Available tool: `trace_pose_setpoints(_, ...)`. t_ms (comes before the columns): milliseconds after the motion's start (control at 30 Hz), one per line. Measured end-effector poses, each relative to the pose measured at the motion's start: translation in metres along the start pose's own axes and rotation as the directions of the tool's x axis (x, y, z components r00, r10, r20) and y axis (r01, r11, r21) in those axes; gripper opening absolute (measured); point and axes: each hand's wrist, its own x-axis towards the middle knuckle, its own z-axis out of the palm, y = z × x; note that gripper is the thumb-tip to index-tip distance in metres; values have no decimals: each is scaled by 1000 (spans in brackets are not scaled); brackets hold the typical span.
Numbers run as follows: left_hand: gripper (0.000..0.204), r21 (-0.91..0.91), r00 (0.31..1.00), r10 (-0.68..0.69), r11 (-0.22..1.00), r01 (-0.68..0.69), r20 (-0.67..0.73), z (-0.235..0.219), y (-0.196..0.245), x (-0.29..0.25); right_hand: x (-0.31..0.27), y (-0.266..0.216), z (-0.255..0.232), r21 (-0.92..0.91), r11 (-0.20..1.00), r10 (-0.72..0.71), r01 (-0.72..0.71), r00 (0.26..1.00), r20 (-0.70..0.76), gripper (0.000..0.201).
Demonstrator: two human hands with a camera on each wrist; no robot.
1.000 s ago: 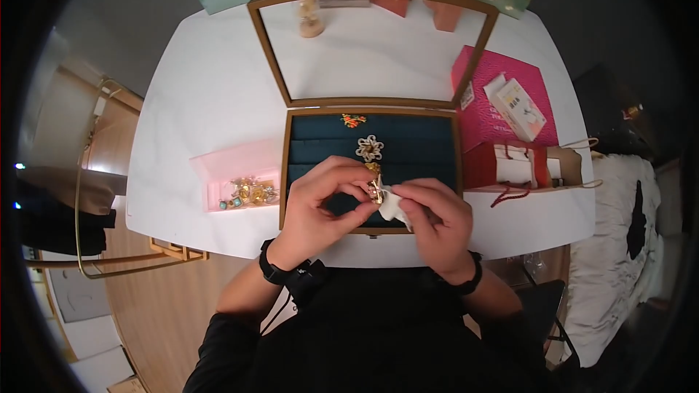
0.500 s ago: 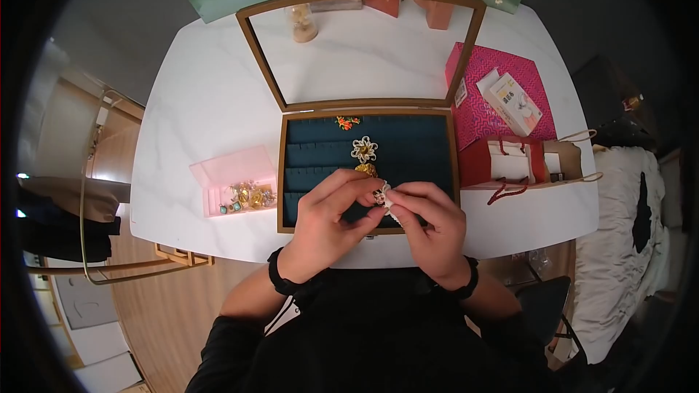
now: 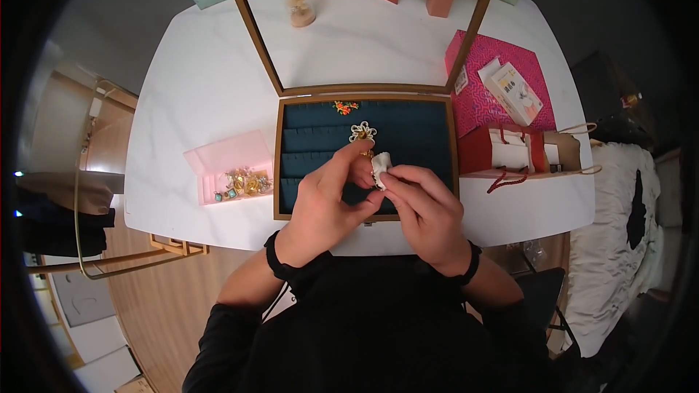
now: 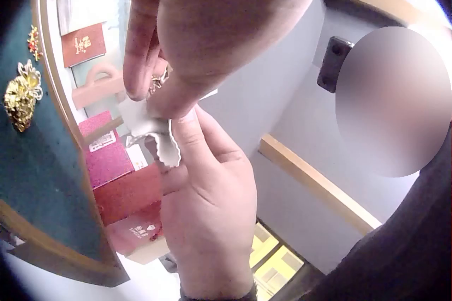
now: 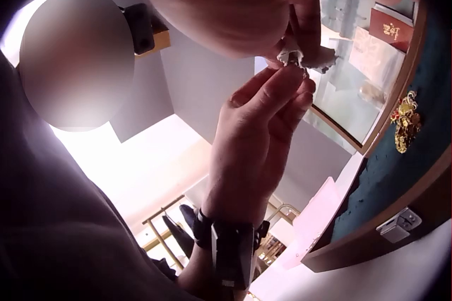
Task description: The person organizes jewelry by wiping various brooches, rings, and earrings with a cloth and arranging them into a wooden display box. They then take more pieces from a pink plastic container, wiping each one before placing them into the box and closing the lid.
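Note:
Over the front of an open wooden jewellery case [image 3: 278, 175] with dark teal lining, both hands meet at chest height. My left hand [image 3: 313, 204] pinches a small gold-coloured jewellery piece [image 4: 162, 79], mostly hidden by fingers and cloth. A white cloth [image 3: 381, 166] with a wavy edge lies against that piece. Thumb and fingers of my right hand [image 3: 429, 207] pinch the cloth there. In the case lie an orange-red brooch [image 3: 346, 108] and a pearly flower brooch [image 3: 362, 131]. A gold brooch [image 4: 21, 107] shows below the flower one in the left wrist view.
The case's glass lid stands raised, its wooden frame [image 3: 258, 44] toward the back. An open pink box [image 3: 229, 147] of jewellery sits left. At right are a magenta box [image 3: 466, 54], a small white carton [image 3: 515, 96] and a red paper bag [image 3: 473, 154]. A vase stands behind.
The cloth, hanging to the right of the jewellery piece at first, now covers it between the fingers. The right fingers have moved in closer to the left ones. The head view has shifted slightly.

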Motion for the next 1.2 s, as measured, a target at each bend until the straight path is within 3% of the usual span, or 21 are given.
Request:
trace_pose_setpoints(133,68,4,999,49,999,-49,0,4,-3,-3,1,2,1,-36,997,-71,71,997,-13,33)
trace_pose_setpoints(267,68,24,997,77,997,-77,13,-1,-2,-2,5,1,0,2,998,-56,56,998,9,33)
trace_pose_setpoints(400,66,10,998,-7,1000,8,-60,-5,-5,1,0,0,-3,-23,999,-24,25,998,50,26)
trace_pose_setpoints(467,66,-107,986,-57,993,40,-156,-9,-17,2,-3,1,-7,0,1000,6,-6,997,81,21)
trace_pose_setpoints(533,63,-143,985,-75,988,53,-153,-16,-13,3,-4,0,-12,62,976,204,-209,976,82,18)
trace_pose_setpoints(600,57,-156,999,13,988,-18,-38,-19,-13,2,-4,4,-13,139,954,258,-264,964,63,17)
trace_pose_setpoints(667,54,-150,999,40,988,-45,-35,-16,-11,1,0,4,-12,474,806,410,-354,912,-17,17)
trace_pose_setpoints(867,47,-124,987,137,981,-147,-87,-2,-5,2,5,0,4,575,787,297,-225,954,-33,27)
trace_pose_setpoints(933,46,-83,978,182,978,-191,-97,-3,-3,1,6,-2,6,683,647,431,-339,902,39,20)
trace_pose_setpoints(1067,44,24,961,268,963,-267,-63,-9,-2,2,6,5,4,620,623,487,-477,857,169,16)
trace_pose_setpoints(1133,45,171,959,280,944,-282,37,-11,4,3,7,5,5,471,771,430,-429,896,111,17)
trace_pose_setpoints(1200,45,220,953,298,927,-303,58,-9,7,1,8,6,6,437,775,447,-457,885,133,16)
